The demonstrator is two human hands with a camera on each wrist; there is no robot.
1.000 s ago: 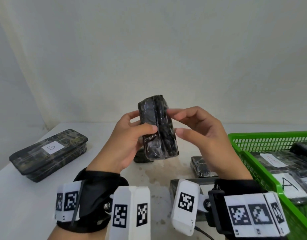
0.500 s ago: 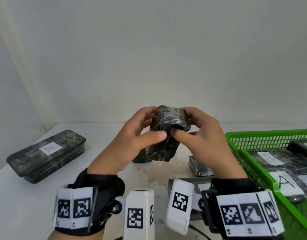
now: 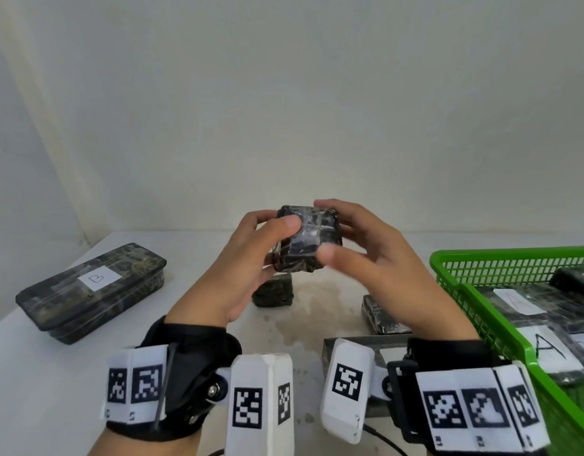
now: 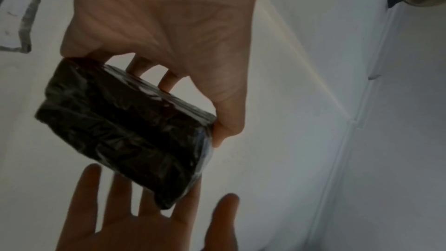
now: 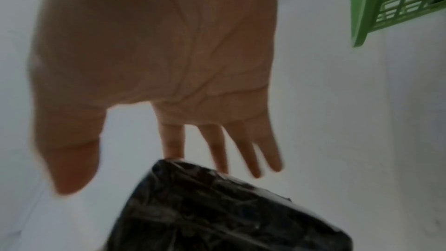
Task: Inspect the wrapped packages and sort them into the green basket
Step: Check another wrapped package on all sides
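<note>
We hold the wrapped package [image 3: 308, 240] in the air above the worktop [image 3: 53, 373], left of the green basket [image 3: 475, 291]. Left hand [image 3: 241, 271] pinches it, thumb on the near face; right hand [image 3: 382, 258] fingers extended, barely touching. Film looks slick (judged stiff, light); hold across opposite flat faces.

We see the left hand [image 3: 248, 261] gripping a small black wrapped package [image 3: 308, 243] above the white table [image 3: 37, 373], thumb across its top. The right hand [image 3: 382, 261] is at its other side, fingers loosely spread and blurred, perhaps just touching. A long package marked B [image 3: 93, 287] lies far left; the green basket [image 3: 455, 268] holds packages labelled A [image 3: 521, 301].
</note>
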